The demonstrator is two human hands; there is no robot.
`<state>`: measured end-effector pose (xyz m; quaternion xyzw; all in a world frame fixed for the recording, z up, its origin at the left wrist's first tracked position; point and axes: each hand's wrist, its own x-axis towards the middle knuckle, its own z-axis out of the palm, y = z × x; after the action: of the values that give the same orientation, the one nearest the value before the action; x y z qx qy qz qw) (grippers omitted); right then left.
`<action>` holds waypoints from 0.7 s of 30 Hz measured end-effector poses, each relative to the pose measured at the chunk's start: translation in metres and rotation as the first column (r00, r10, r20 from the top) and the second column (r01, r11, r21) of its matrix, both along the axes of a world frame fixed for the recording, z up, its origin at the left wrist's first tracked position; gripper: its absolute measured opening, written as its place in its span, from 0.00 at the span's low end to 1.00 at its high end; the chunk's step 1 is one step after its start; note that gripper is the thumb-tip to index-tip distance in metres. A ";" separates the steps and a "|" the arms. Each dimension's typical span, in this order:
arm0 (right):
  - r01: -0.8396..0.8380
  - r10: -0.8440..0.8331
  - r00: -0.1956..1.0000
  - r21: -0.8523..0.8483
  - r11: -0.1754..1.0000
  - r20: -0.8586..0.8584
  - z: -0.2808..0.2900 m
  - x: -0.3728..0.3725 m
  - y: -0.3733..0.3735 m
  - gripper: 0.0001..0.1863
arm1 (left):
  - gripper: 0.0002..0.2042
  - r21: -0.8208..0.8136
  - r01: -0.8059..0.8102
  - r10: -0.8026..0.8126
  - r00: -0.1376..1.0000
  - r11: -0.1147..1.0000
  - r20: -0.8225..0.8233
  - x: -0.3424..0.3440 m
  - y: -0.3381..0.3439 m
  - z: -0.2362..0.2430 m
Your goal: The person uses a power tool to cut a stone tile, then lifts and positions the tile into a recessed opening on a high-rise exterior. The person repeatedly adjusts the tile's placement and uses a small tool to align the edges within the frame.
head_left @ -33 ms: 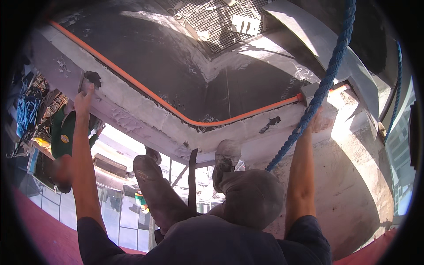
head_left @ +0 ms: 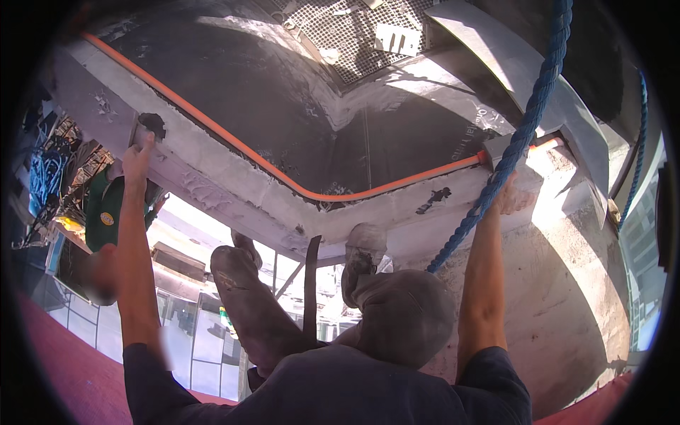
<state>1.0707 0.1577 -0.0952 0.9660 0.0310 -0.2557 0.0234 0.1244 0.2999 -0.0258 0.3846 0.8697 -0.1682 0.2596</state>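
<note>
My left hand (head_left: pixel 138 159) grips the edge of a pale, rough concrete ledge (head_left: pixel 184 134), thumb or finger raised beside a dark hole (head_left: pixel 152 125). At the right, my right hand (head_left: pixel 504 190) touches the same ledge near a grey metal box (head_left: pixel 503 152); a thick blue rope (head_left: pixel 533 113) crosses in front and hides much of its fingers. An orange pipe (head_left: pixel 397 185) runs along the ledge and bends at the corner. My bent legs (head_left: pixel 397 319) are below, feet against the ledge, with a dark strap (head_left: pixel 310 283) hanging between them.
A co-worker in green (head_left: pixel 103 212) is at the left, near tangled blue ropes and cables (head_left: pixel 46 177). Beyond the ledge lie a dark recess (head_left: pixel 234 92) and a perforated grate (head_left: pixel 343 49). A curved grey panel (head_left: pixel 552 134) and a second rope (head_left: pixel 641 134) are at the right.
The co-worker at the left has shifted very slightly upward in the picture. My hands stay in much the same places.
</note>
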 end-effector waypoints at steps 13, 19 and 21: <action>-0.213 0.249 0.864 -0.131 0.968 0.437 -0.014 -0.031 0.025 0.63 | 0.34 0.067 -0.064 0.059 0.995 0.996 0.074 0.004 0.003 -0.014; -0.175 0.234 0.843 -0.165 0.971 0.484 -0.014 -0.038 0.023 0.61 | 0.34 0.069 -0.021 0.015 0.996 0.997 0.089 0.004 0.005 -0.019; -0.228 0.297 0.838 -0.202 0.953 0.458 -0.010 -0.035 0.017 0.59 | 0.34 0.003 0.026 -0.026 0.999 1.000 0.024 -0.002 -0.010 -0.008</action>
<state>1.0362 0.1748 -0.1056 0.9814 0.1385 -0.0025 0.1325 0.1220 0.2894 -0.0338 0.3983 0.8617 -0.1658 0.2671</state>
